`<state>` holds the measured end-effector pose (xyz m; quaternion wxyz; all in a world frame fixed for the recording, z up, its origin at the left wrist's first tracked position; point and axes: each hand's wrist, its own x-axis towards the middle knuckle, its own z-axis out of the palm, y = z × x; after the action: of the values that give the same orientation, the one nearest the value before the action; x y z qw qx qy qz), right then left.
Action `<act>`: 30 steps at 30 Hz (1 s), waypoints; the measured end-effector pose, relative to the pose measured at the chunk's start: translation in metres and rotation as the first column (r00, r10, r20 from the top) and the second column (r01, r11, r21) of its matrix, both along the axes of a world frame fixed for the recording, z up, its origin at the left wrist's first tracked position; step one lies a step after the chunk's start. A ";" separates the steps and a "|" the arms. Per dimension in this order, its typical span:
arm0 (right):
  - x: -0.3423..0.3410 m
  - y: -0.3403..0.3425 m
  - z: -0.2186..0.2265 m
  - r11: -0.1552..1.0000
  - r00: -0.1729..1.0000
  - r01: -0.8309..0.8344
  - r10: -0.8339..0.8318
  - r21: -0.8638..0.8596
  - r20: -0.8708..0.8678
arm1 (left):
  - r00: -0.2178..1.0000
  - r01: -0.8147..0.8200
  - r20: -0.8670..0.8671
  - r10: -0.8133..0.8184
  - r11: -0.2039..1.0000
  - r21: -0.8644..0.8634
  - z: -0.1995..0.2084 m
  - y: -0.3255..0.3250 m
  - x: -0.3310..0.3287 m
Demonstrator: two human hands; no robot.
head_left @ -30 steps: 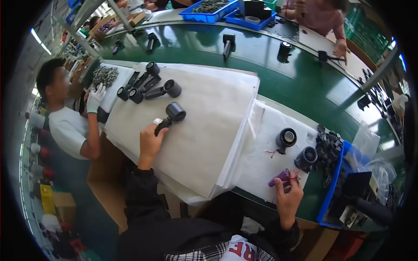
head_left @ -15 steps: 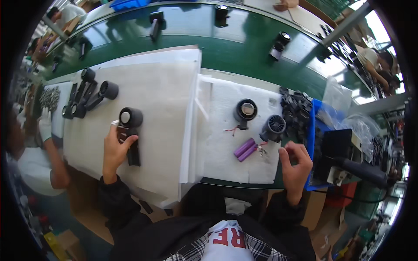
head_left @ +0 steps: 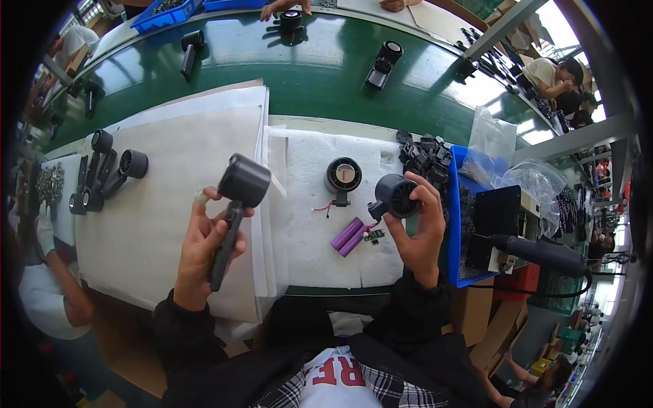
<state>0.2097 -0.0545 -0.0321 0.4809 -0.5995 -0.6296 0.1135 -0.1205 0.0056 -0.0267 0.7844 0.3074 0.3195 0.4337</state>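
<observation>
My left hand (head_left: pixel 197 257) is closed round the handle of a black handheld fan (head_left: pixel 245 180), raised above the paper-covered board with its round head up. My right hand (head_left: pixel 423 238) grips a black fan head (head_left: pixel 396 196) with radial vanes between thumb and fingers, over the white foam sheet (head_left: pixel 309 262). Close to it on the foam lie two purple battery cells (head_left: pixel 348 236) and a small green circuit board (head_left: pixel 373 236); a wire runs near them. A second round fan head (head_left: pixel 343 175) with a pale centre rests farther back, its thin red-and-black leads loose.
Several black fans (head_left: pixel 133 164) lie on the papered board (head_left: pixel 163 224) at left. Black plastic parts (head_left: pixel 425 156) are heaped beside a blue bin (head_left: pixel 454 262); a power screwdriver (head_left: pixel 544 251) sits at right. More fans stand on the green surface (head_left: pixel 326 75), where another person's hand (head_left: pixel 277 8) reaches in.
My left hand has lifted the handheld fan off the paper and tilted it. My right hand has taken hold of the vaned fan head. The view has shifted; another person's hand has reached a far fan.
</observation>
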 end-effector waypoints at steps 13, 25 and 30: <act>-0.009 -0.012 0.019 0.920 0.974 -0.090 0.161 0.382 -0.158 | 0.942 0.241 0.265 -0.204 0.964 -0.114 0.016 0.004 0.095; -0.027 -0.001 0.047 0.880 0.989 -0.139 0.150 0.455 0.013 | 0.983 0.173 0.016 -0.181 0.963 0.208 -0.004 0.010 0.133; -0.033 -0.002 0.052 0.983 0.999 -0.037 0.033 0.181 0.025 | 0.989 0.119 0.034 -0.141 0.925 0.361 -0.011 0.015 0.133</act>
<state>0.1769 -0.0563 0.0204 0.5247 -0.5432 -0.6529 0.0577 0.0128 0.0202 -0.0376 0.7514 0.4528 0.1908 0.4405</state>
